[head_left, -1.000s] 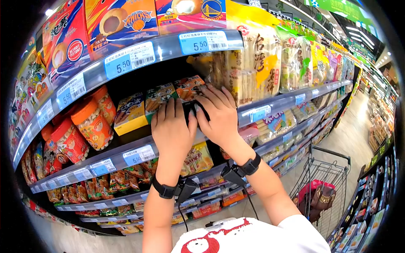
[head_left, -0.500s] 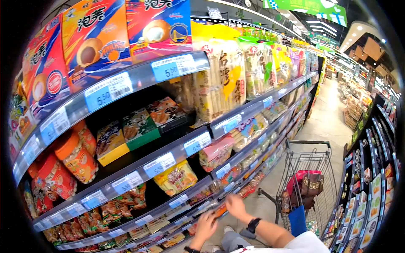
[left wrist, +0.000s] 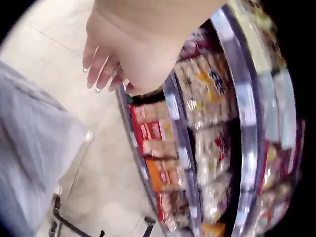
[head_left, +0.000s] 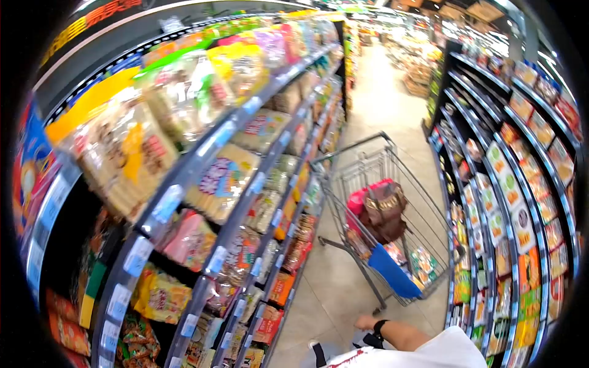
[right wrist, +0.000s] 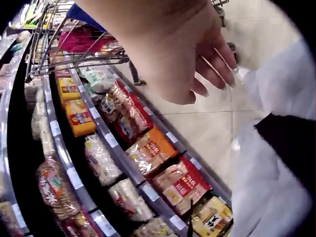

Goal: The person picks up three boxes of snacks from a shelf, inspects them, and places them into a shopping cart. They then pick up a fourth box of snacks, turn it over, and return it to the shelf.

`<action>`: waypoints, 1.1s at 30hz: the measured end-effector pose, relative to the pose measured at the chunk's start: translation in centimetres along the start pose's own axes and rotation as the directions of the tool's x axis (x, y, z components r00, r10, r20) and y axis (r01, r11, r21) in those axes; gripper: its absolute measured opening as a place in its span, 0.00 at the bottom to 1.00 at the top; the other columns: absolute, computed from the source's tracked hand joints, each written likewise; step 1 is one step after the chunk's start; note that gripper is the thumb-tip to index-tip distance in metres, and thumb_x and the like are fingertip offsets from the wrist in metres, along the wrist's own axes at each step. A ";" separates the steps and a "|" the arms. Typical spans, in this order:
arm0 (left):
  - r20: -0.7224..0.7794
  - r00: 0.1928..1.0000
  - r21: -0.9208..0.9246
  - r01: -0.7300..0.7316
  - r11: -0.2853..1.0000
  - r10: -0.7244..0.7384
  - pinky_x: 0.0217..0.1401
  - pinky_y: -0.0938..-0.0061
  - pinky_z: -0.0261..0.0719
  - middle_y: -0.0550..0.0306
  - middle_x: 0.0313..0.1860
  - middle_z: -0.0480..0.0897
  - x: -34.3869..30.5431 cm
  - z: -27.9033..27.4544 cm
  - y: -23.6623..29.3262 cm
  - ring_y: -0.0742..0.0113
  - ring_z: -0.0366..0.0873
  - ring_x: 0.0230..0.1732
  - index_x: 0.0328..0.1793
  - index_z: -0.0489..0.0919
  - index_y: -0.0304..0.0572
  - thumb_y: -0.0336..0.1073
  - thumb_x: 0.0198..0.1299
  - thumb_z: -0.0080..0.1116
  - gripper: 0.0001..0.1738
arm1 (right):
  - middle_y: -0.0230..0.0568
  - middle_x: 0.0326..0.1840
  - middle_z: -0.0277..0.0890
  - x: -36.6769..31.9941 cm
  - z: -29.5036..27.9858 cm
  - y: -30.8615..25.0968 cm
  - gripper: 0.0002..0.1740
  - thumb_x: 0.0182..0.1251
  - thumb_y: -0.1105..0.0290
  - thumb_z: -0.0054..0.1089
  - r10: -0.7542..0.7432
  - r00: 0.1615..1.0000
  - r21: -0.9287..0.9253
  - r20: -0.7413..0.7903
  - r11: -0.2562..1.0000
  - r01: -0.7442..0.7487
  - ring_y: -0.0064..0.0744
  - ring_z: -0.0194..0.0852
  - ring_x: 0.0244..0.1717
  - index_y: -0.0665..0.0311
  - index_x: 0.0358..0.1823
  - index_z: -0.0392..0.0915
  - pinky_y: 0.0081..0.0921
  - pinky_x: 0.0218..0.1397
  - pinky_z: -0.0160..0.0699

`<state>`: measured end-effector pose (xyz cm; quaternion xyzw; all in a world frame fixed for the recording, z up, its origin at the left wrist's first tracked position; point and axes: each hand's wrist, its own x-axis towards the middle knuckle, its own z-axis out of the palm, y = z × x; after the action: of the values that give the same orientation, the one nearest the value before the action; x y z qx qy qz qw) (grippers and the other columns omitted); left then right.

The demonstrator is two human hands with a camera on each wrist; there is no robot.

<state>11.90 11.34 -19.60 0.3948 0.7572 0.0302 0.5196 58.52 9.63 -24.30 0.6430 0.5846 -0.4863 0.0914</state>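
Observation:
My right hand (right wrist: pixel 182 64) hangs low beside the shelves with nothing in it, its fingers loosely bent. In the head view the same right hand (head_left: pixel 367 322) shows small, near the bottom, short of the shopping cart (head_left: pixel 368 156). A brown bag (head_left: pixel 385 214) and a pink item (head_left: pixel 362 197) lie inside the cart, with a blue panel (head_left: pixel 396 273) at its near end. The left hand (left wrist: pixel 131 61) is also free, fingers relaxed, over the floor and next to the lower shelves; the head view does not show it.
Snack shelves (head_left: pixel 150 230) run along the left, holding bagged rice rolls (head_left: pixel 123 147) and a yellow snack bag (head_left: pixel 162 294). Another stocked shelf unit (head_left: pixel 509 202) stands on the right. The tiled aisle floor (head_left: pixel 380 113) stretches ahead between them.
Both hands have left the small boxes on the shelf and dropped low; the left has gone out of the head view. The view has swung right, toward the cart and aisle.

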 end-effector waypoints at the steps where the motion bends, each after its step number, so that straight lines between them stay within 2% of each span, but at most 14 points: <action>1: 0.015 0.999 -0.018 -0.050 0.999 0.050 0.22 0.61 0.68 0.53 0.22 0.77 0.2 0.7 1.0 0.59 0.73 0.21 0.28 0.77 0.39 0.40 0.57 0.47 0.14 | 0.49 0.30 0.82 0.1 -0.4 0.4 0.25 0.64 0.53 0.43 -0.135 0.991 -0.129 0.009 0.982 0.135 0.41 0.82 0.31 0.67 0.35 0.83 0.39 0.39 0.79; 3: 0.059 0.983 -0.123 -0.166 0.978 0.175 0.18 0.61 0.67 0.54 0.19 0.76 1.2 3.2 3.7 0.61 0.72 0.18 0.25 0.77 0.40 0.40 0.57 0.46 0.15 | 0.46 0.33 0.83 -0.6 -2.1 -0.6 0.22 0.64 0.55 0.45 -0.060 0.994 0.114 -0.092 0.991 0.070 0.38 0.81 0.33 0.66 0.40 0.82 0.36 0.38 0.78; 6: 0.123 0.920 -0.384 -0.301 0.873 0.372 0.20 0.72 0.60 0.65 0.17 0.68 0.3 7.6 17.9 0.71 0.64 0.19 0.21 0.71 0.49 0.45 0.64 0.48 0.18 | 0.39 0.36 0.83 -5.2 -8.7 -2.2 0.18 0.63 0.60 0.51 -0.069 0.988 0.569 -0.136 0.811 0.135 0.33 0.81 0.37 0.62 0.47 0.80 0.33 0.39 0.79; 7: 0.216 0.893 -0.111 -0.379 0.919 0.395 0.25 0.71 0.67 0.59 0.23 0.74 4.6 9.0 19.9 0.69 0.71 0.25 0.29 0.72 0.45 0.37 0.61 0.50 0.09 | 0.38 0.36 0.82 -8.6 -11.4 -3.1 0.17 0.63 0.62 0.52 0.011 0.988 0.687 -0.156 0.719 0.101 0.31 0.81 0.37 0.61 0.49 0.79 0.32 0.39 0.79; 8: 0.199 0.862 -0.116 -0.451 0.885 0.466 0.22 0.72 0.63 0.64 0.22 0.72 7.8 11.7 21.1 0.71 0.66 0.21 0.31 0.73 0.47 0.41 0.64 0.48 0.11 | 0.38 0.38 0.82 -8.0 -11.6 -0.8 0.17 0.65 0.64 0.51 -0.017 0.974 0.814 -0.225 0.546 0.198 0.31 0.80 0.37 0.61 0.53 0.77 0.29 0.39 0.80; 9: 0.227 0.853 -0.195 -0.432 0.880 0.469 0.29 0.72 0.69 0.61 0.28 0.76 5.8 13.5 24.5 0.70 0.72 0.28 0.37 0.75 0.44 0.41 0.65 0.47 0.10 | 0.37 0.39 0.81 -8.8 -12.7 1.1 0.17 0.67 0.66 0.50 -0.148 0.945 0.895 -0.290 0.307 0.323 0.29 0.79 0.35 0.62 0.55 0.75 0.27 0.38 0.80; 11: 0.271 0.823 -0.406 -0.372 0.835 0.499 0.39 0.76 0.74 0.60 0.36 0.79 0.9 17.5 31.4 0.69 0.77 0.37 0.46 0.76 0.43 0.43 0.68 0.46 0.14 | 0.37 0.38 0.80 -11.1 -17.0 3.4 0.15 0.69 0.63 0.50 0.013 0.951 0.892 -0.309 0.349 0.286 0.27 0.79 0.34 0.62 0.51 0.76 0.24 0.37 0.79; 13: 0.359 0.776 -0.351 -0.403 0.845 0.519 0.41 0.72 0.76 0.56 0.42 0.83 -6.1 21.0 36.7 0.69 0.81 0.39 0.51 0.78 0.44 0.44 0.68 0.48 0.15 | 0.38 0.37 0.80 -13.6 -20.2 6.0 0.13 0.69 0.63 0.50 0.138 0.915 0.925 -0.379 0.053 0.375 0.27 0.79 0.34 0.62 0.48 0.76 0.24 0.37 0.80; 17: 0.612 0.648 -0.199 -0.428 0.881 0.453 0.47 0.74 0.74 0.57 0.47 0.82 -11.1 27.6 40.7 0.69 0.81 0.44 0.55 0.77 0.44 0.45 0.69 0.47 0.17 | 0.42 0.38 0.80 -17.3 -22.6 11.9 0.16 0.67 0.63 0.52 0.425 0.791 0.859 -0.440 -0.057 0.509 0.30 0.78 0.35 0.65 0.51 0.74 0.26 0.40 0.78; 23: 0.719 0.451 -0.293 -0.494 0.819 0.529 0.46 0.78 0.74 0.58 0.45 0.82 -14.9 33.3 46.2 0.72 0.80 0.42 0.54 0.77 0.41 0.40 0.69 0.48 0.15 | 0.50 0.53 0.75 -17.6 -19.5 19.3 0.26 0.66 0.60 0.55 0.544 0.811 0.892 -0.217 -0.228 0.391 0.40 0.76 0.49 0.67 0.61 0.68 0.33 0.52 0.77; 25: 0.720 0.451 -0.294 -0.491 0.820 0.528 0.41 0.82 0.74 0.58 0.43 0.82 -15.6 34.7 47.7 0.73 0.80 0.39 0.54 0.77 0.38 0.37 0.67 0.48 0.15 | 0.49 0.54 0.73 -17.7 -19.1 19.6 0.27 0.65 0.59 0.55 0.604 0.780 0.885 -0.164 -0.259 0.387 0.39 0.74 0.51 0.66 0.62 0.66 0.34 0.53 0.77; 26: 0.727 0.443 -0.286 -0.498 0.818 0.524 0.40 0.83 0.74 0.58 0.42 0.82 -14.6 35.7 48.2 0.74 0.80 0.39 0.54 0.77 0.38 0.36 0.67 0.48 0.15 | 0.42 0.44 0.73 -17.6 -18.8 19.6 0.20 0.63 0.58 0.57 0.620 0.770 0.890 -0.149 -0.255 0.377 0.30 0.74 0.40 0.62 0.51 0.72 0.27 0.43 0.77; 30: 0.762 0.493 -0.133 -0.516 0.846 0.420 0.42 0.80 0.74 0.59 0.41 0.81 -11.6 39.3 49.5 0.73 0.78 0.39 0.53 0.78 0.37 0.39 0.70 0.44 0.17 | 0.34 0.33 0.65 -15.2 -17.4 21.6 0.16 0.61 0.59 0.57 0.663 0.746 0.900 -0.062 -0.286 0.329 0.23 0.62 0.33 0.58 0.45 0.67 0.26 0.38 0.69; 33: 0.785 0.486 -0.085 -0.531 0.843 0.385 0.40 0.80 0.73 0.60 0.37 0.81 -8.5 42.1 50.5 0.74 0.77 0.37 0.51 0.79 0.37 0.48 0.71 0.42 0.23 | 0.41 0.43 0.72 -11.8 -16.4 23.8 0.15 0.66 0.61 0.49 0.561 0.827 0.864 -0.048 -0.392 0.316 0.34 0.71 0.36 0.60 0.50 0.69 0.35 0.45 0.74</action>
<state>75.91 25.31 -9.33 0.5977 0.3228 -0.0696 0.7306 88.84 5.96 -18.04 0.5891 -0.1760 -0.5344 -0.5801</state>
